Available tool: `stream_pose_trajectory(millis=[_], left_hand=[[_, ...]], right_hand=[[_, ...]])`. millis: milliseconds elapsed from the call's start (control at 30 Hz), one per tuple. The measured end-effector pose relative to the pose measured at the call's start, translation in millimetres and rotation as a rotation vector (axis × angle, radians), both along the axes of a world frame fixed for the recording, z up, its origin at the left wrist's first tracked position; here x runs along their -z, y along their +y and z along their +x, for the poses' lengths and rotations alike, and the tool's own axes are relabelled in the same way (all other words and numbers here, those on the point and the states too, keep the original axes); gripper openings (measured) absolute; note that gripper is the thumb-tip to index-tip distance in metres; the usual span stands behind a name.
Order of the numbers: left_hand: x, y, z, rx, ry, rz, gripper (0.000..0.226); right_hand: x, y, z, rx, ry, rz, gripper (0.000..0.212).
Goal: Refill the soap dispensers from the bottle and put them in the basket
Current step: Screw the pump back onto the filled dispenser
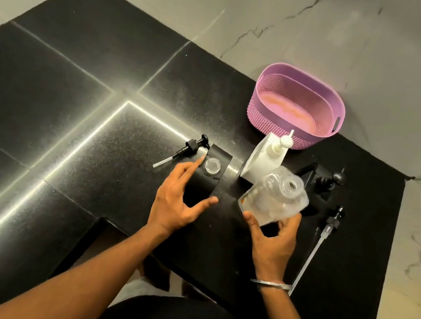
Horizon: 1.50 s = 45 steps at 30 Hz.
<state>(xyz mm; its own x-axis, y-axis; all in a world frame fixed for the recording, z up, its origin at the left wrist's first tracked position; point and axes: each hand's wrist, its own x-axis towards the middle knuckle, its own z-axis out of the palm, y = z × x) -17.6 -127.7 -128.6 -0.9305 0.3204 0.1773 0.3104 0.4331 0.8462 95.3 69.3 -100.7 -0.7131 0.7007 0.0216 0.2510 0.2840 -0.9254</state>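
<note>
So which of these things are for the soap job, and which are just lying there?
For the job:
clear refill bottle
open black dispenser
white dispenser
second black dispenser
pink basket
loose black pump
long clear pump

Just there:
black counter
marble wall

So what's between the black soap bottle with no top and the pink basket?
In the head view, the white dispenser, its pump on, stands between the open black dispenser and the pink basket.
</note>
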Motion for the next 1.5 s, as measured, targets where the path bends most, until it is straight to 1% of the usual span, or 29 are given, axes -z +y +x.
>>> stream_pose_trajectory(millis=[67, 133, 167, 200, 267, 333, 367, 400, 433, 467, 500, 533, 567, 600, 633, 667, 700, 733, 800, 867, 900, 933, 1000, 1033, 1100, 1167, 1300, 1400, 1500], left_hand=[[3.1, -0.7, 0.6, -0.014, 0.015, -0.022, 0.087], [4.9, -1.0, 1.4, -0.023, -0.004, -0.003, 0.089], [6.0, -1.4, 0.2, -0.031, -0.005, 0.007, 0.091], [7.4, -2.0, -1.2, -0.040, 0.002, 0.016, 0.094], [9.8, -2.7, -3.3, -0.047, 0.015, 0.033, 0.098], [10.8, -1.9, -3.4, -0.047, 0.020, 0.038, 0.100], [11.2, -2.2, -2.6, -0.051, 0.022, 0.034, 0.101], [10.5, -2.8, -1.9, -0.056, 0.018, 0.030, 0.100], [8.5, -4.1, 0.0, -0.060, 0.006, 0.025, 0.099], [5.9, -5.4, 0.9, -0.055, -0.013, 0.019, 0.098], [4.4, -5.6, 2.5, -0.047, -0.042, 0.011, 0.096], [2.0, -5.5, 3.9, -0.037, -0.079, 0.001, 0.095], [-0.6, -6.5, 4.8, -0.023, -0.115, -0.013, 0.093], [-0.5, -8.2, 5.8, 0.002, -0.139, -0.033, 0.091], [-0.7, -10.6, 6.2, 0.041, -0.140, -0.052, 0.086], [-1.2, -14.8, 5.9, 0.077, -0.133, -0.062, 0.082], [-3.2, -20.2, 6.1, 0.093, -0.128, -0.054, 0.079], [-7.0, -24.9, 6.0, 0.068, -0.118, -0.041, 0.080], [-21.4, -32.2, 2.2, -0.112, -0.054, -0.020, 0.080], [-35.7, -32.8, -14.9, -0.267, 0.026, -0.015, 0.067], [-41.3, -29.5, -27.8, -0.289, 0.054, -0.037, 0.060], [-42.6, -25.7, -42.9, -0.275, 0.065, -0.084, 0.056], [-38.2, -18.4, -72.8, -0.151, 0.047, -0.220, 0.057], [-34.6, -15.4, -83.6, -0.082, 0.024, -0.288, 0.059], [-28.4, -10.4, -92.7, 0.025, -0.014, -0.400, 0.052], [-25.7, -9.2, -90.8, 0.081, 0.001, -0.484, 0.044], [-29.1, -9.2, -87.4, 0.122, 0.074, -0.615, 0.037], [-35.5, -5.3, -94.5, 0.160, 0.073, -0.666, 0.030], [-48.9, -7.6, -100.3, 0.219, 0.017, -0.627, 0.026]], right_hand=[[3.1, -0.2, 3.6, 0.035, -0.034, 0.050, 0.085], [2.3, -4.1, 9.3, 0.097, -0.090, 0.071, 0.104], [1.0, -8.1, 14.6, 0.140, -0.091, 0.080, 0.107], [-4.4, -14.4, 21.9, 0.186, -0.066, 0.100, 0.100], [-26.6, -31.0, 37.2, 0.210, 0.004, 0.134, 0.068], [-50.0, -47.1, 43.7, 0.024, 0.028, 0.136, 0.037], [-59.2, -56.3, 41.2, -0.106, 0.025, 0.143, 0.030], [-65.0, -65.8, 35.2, -0.219, 0.004, 0.151, 0.031], [-67.0, -76.1, 25.0, -0.305, -0.034, 0.150, 0.047], [-67.9, -87.3, 11.7, -0.357, -0.074, 0.116, 0.075], [-64.8, -95.7, -4.0, -0.363, -0.115, 0.041, 0.102], [-58.9, -102.5, -20.4, -0.341, -0.151, -0.047, 0.120], [-54.9, -107.7, -37.1, -0.308, -0.178, -0.133, 0.129], [-50.5, -109.5, -51.9, -0.265, -0.200, -0.202, 0.132], [-45.0, -108.3, -64.0, -0.225, -0.221, -0.230, 0.129], [-40.7, -106.0, -72.8, -0.214, -0.238, -0.212, 0.117], [-38.2, -104.0, -79.0, -0.215, -0.263, -0.157, 0.101], [-37.5, -101.4, -81.9, -0.222, -0.292, -0.085, 0.091], [-33.8, -96.5, -83.7, -0.254, -0.336, 0.003, 0.093], [-32.6, -93.4, -83.5, -0.291, -0.368, 0.021, 0.099], [-32.8, -92.2, -83.3, -0.299, -0.373, 0.024, 0.098], [-33.3, -91.4, -82.7, -0.310, -0.371, 0.024, 0.096], [-36.9, -91.4, -82.1, -0.318, -0.361, 0.039, 0.089], [-37.6, -92.2, -82.2, -0.315, -0.356, 0.053, 0.089], [-38.8, -92.6, -82.6, -0.315, -0.360, 0.077, 0.089], [-39.7, -92.6, -84.1, -0.326, -0.375, 0.083, 0.089], [-39.7, -93.3, -84.7, -0.333, -0.368, 0.127, 0.090], [-38.5, -92.1, -86.0, -0.335, -0.363, 0.143, 0.091], [-39.2, -93.0, -83.5, -0.352, -0.366, 0.150, 0.089]])
